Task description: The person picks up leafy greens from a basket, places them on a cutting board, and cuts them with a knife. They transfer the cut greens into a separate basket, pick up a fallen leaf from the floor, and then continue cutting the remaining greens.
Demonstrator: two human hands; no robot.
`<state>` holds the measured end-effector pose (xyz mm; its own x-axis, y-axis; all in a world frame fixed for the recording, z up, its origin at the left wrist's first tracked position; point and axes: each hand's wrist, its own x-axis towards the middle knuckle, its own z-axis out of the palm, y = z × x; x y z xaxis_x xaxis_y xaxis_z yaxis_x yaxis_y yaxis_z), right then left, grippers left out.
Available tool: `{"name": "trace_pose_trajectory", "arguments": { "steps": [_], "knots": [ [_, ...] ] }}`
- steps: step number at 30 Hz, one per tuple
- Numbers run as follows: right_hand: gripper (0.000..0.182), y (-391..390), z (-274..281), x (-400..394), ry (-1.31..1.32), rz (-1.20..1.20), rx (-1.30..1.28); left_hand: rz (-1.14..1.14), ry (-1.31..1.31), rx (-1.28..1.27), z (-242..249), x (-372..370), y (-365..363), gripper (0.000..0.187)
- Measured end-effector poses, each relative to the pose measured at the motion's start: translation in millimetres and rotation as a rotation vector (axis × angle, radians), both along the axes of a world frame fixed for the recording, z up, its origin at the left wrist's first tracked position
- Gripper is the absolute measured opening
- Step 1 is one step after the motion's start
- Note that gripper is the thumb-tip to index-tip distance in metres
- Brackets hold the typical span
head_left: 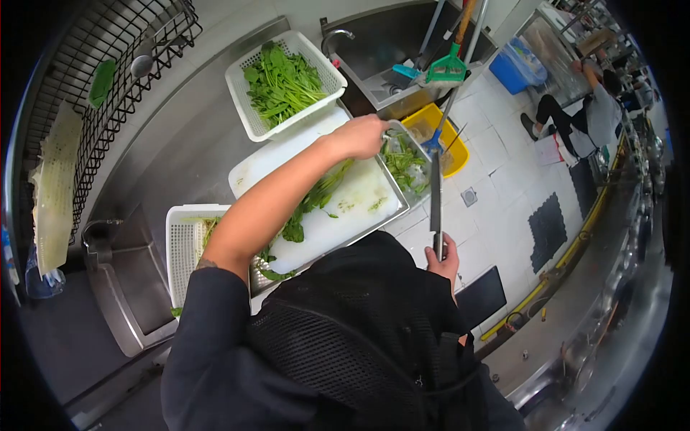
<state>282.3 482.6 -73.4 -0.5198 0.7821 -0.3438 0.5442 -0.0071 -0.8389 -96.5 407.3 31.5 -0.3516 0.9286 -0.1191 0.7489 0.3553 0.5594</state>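
Note:
My left hand (pixel 363 136) reaches across the cutting board and is closed at the near corner of a clear container (pixel 424 188), its fingertips partly hidden. Green leaves and stems (pixel 404 164) lie inside that container, at the board's right edge. In my right hand (pixel 445 260) is a knife (pixel 435 197), held by its handle with the long blade pointing away from me. More leafy greens (pixel 314 199) lie on the white cutting board (pixel 298 246), partly behind my left forearm. Beyond the board, a white basket (pixel 248 118) is full of leafy green stems (pixel 282 85).
Another white basket (pixel 185 244) stands at the left, near a small sink (pixel 136 266). A large sink (pixel 370 54) is at the back. On the tiled floor are a yellow bin (pixel 454 147) and a blue bin (pixel 507 72). Another person (pixel 593 111) sits at the far right.

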Motion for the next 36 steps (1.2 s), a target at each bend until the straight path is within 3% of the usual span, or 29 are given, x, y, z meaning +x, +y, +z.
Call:
{"name": "trace_pose_trajectory", "arguments": {
  "steps": [3,5,7,9,11,13,14,16,18,21,24,28,30,33,36],
  "knots": [
    [0.054,6,7,5,0.121,-0.078,-0.080,0.008,-0.052,0.065,3,-8,-12,0.052],
    [0.054,15,2,7,0.145,0.004,-0.112,0.207,-0.466,0.111,11,-19,-34,0.052],
    [0.054,19,2,-5,0.168,0.102,-0.141,0.288,-0.471,0.156,-1,-23,-74,0.044],
    [0.055,17,15,-23,0.140,0.240,-0.260,0.532,-0.245,0.231,-37,-16,-117,0.030],
    [0.055,9,19,-42,0.152,0.336,-0.253,0.779,-0.254,0.100,-57,7,-154,0.022],
    [0.054,-2,24,-61,0.137,0.353,-0.303,0.898,-0.169,0.059,-54,52,-169,0.021],
    [0.054,-6,14,-66,0.162,0.384,-0.206,0.920,-0.173,0.068,-62,69,-173,0.021],
    [0.055,-11,19,-80,0.122,0.385,-0.231,0.823,0.136,0.260,-91,97,-176,0.016],
    [0.054,-8,10,-88,0.098,0.413,-0.151,0.831,0.100,0.274,-111,111,-181,0.015],
    [0.053,-6,20,-105,0.170,0.468,-0.181,0.816,0.007,0.266,-98,125,-187,0.012],
    [0.054,-13,41,-118,0.150,0.484,-0.203,0.644,-0.134,0.194,-87,136,-199,0.011],
    [0.054,-22,45,-115,0.203,0.428,-0.202,0.686,-0.052,0.310,-88,128,-212,0.013],
    [0.054,-24,45,-110,0.180,0.384,-0.230,0.820,-0.107,0.254,-86,104,-209,0.015],
    [0.053,-23,23,-95,0.200,0.378,-0.213,0.731,0.065,0.219,-85,75,-195,0.014],
    [0.056,-19,13,-85,0.074,0.482,-0.087,0.708,0.120,0.029,-84,65,-181,0.023]
  ]
}}
